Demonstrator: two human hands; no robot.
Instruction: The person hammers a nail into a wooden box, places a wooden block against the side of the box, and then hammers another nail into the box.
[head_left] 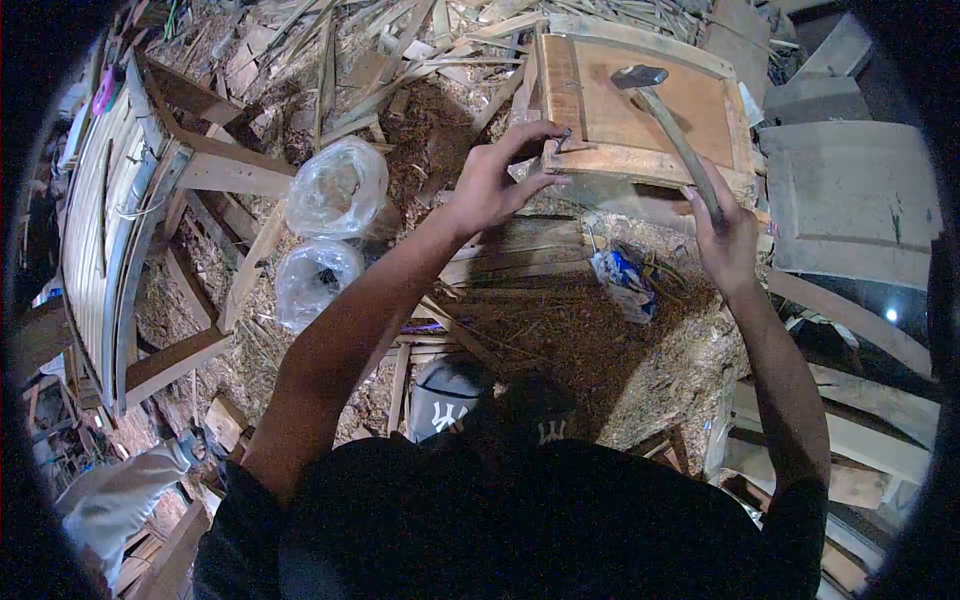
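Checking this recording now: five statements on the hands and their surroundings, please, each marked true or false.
1. The right hand grips the hammer by its handle. True.
2. The left hand also holds the hammer. False: its fingers are at a corner of the framed wooden panel.
3. Two clear plastic bundles lie left of the panel. True.
4. The blue-and-white packet lies on the panel. False: it lies on the ground.
5. White logos show on the footwear. True.

White "NY" logos (449, 416) mark the shoes (447, 381).
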